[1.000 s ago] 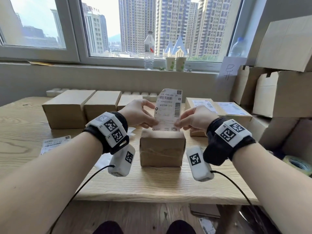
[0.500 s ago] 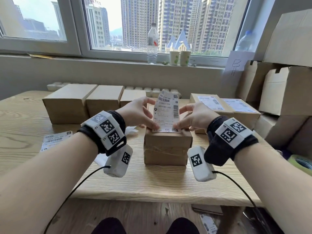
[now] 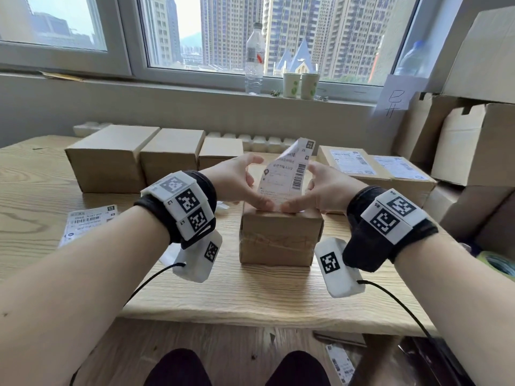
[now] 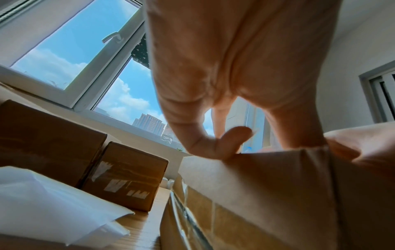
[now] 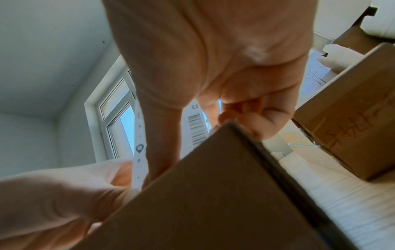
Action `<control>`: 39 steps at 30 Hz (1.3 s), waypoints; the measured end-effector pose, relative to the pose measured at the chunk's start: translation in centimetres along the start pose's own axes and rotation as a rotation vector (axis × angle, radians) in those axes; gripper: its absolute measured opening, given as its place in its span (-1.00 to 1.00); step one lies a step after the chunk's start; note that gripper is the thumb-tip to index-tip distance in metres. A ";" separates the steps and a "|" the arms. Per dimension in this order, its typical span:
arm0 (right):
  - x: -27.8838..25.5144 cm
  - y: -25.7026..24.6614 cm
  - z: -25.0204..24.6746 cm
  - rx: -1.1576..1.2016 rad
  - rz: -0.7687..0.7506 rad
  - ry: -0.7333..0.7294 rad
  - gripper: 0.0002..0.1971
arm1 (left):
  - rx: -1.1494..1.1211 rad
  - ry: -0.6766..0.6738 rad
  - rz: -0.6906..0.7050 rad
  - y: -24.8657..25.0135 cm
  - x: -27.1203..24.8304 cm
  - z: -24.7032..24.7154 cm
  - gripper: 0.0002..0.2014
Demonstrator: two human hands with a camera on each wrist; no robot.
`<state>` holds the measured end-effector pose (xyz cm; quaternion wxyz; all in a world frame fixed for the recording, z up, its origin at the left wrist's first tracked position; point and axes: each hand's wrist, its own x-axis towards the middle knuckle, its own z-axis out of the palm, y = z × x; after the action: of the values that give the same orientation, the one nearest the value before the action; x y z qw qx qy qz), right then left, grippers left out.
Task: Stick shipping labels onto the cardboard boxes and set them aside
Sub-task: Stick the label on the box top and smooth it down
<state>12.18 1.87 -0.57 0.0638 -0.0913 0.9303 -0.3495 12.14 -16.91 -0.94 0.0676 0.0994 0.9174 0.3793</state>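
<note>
A small brown cardboard box [image 3: 281, 235] stands on the wooden table [image 3: 250, 296] in front of me, taped round its middle. A white shipping label [image 3: 282, 174] with a barcode rises from the box's top near edge and leans away from me. My left hand [image 3: 252, 188] holds its lower left corner, thumb pressed down on the box top. My right hand [image 3: 306, 188] pinches the lower right corner, thumb in front and fingers behind. In the right wrist view the shipping label [image 5: 195, 128] shows between thumb and fingers above the cardboard box [image 5: 213, 203]. In the left wrist view a finger rests on that cardboard box [image 4: 267, 186].
Three plain boxes [image 3: 111, 157] line the table's back left. Two labelled boxes [image 3: 354, 167] sit at the back right. A loose label [image 3: 86, 224] lies at the left. Large cartons [image 3: 479, 140] stack on the right, with a tape roll [image 3: 498, 263] below. A bottle [image 3: 255, 59] and cups stand on the sill.
Both hands have lowered the label so that its bottom edge now meets the box top, and the label has tipped back from upright. The box has stayed in place.
</note>
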 end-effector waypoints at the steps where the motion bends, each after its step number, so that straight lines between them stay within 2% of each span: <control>1: 0.0 0.0 -0.1 -0.005 -0.001 -0.020 -0.07 | -0.001 -0.010 -0.010 -0.2 0.0 0.0 0.05; 7: 0.3 0.7 -0.9 0.149 0.094 -0.101 0.05 | -0.040 -0.089 -0.046 -0.3 0.4 -0.6 0.11; 11: 0.7 0.3 -0.6 0.076 0.095 -0.097 0.07 | -0.049 -0.088 -0.063 -0.6 0.9 -0.8 0.08; 16: 0.8 -0.6 -0.5 -0.046 0.094 -0.104 -0.11 | 0.146 -0.105 -0.077 -0.1 1.5 -0.7 0.10; 19: 1.0 -0.8 -0.7 -0.097 0.094 -0.127 -0.14 | 0.321 -0.137 -0.100 0.4 1.6 -1.1 0.11; 21: 1.2 -1.0 -0.9 -0.157 0.096 -0.152 -0.09 | 0.416 -0.139 -0.095 0.5 1.7 -1.4 0.07; 23: 1.6 -1.2 -1.1 -0.215 0.098 -0.170 0.00 | 0.451 -0.144 -0.086 0.3 2.0 -1.5 0.15; 26: 2.2 -0.8 -1.5 -0.315 0.067 -0.135 0.17 | 0.406 -0.167 -0.070 0.1 2.4 -1.5 0.18; 28: 2.5 -0.4 -1.7 -0.412 0.056 -0.095 0.20 | 0.368 -0.181 -0.045 -0.2 2.4 -1.5 0.27; 30: 2.8 -0.1 -1.8 -0.400 0.069 -0.127 0.24 | 0.359 -0.170 -0.037 -0.3 2.6 -1.4 0.36; 33: 3.1 0.3 -1.7 -0.325 0.096 -0.187 0.31 | 0.344 -0.140 -0.059 -0.4 3.3 -1.1 0.23; 37: 4.0 0.9 -1.7 -0.245 0.110 -0.213 0.19 | 0.265 -0.116 -0.075 -0.5 4.1 -1.0 0.17; 39: 4.4 0.9 -1.6 -0.173 0.117 -0.210 0.12 | 0.227 -0.088 -0.084 -0.7 4.6 -1.1 0.07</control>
<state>7.48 2.61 -0.17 0.1728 -0.0780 0.9489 -0.2521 7.36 -17.08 -0.92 0.1122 0.0843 0.9540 0.2649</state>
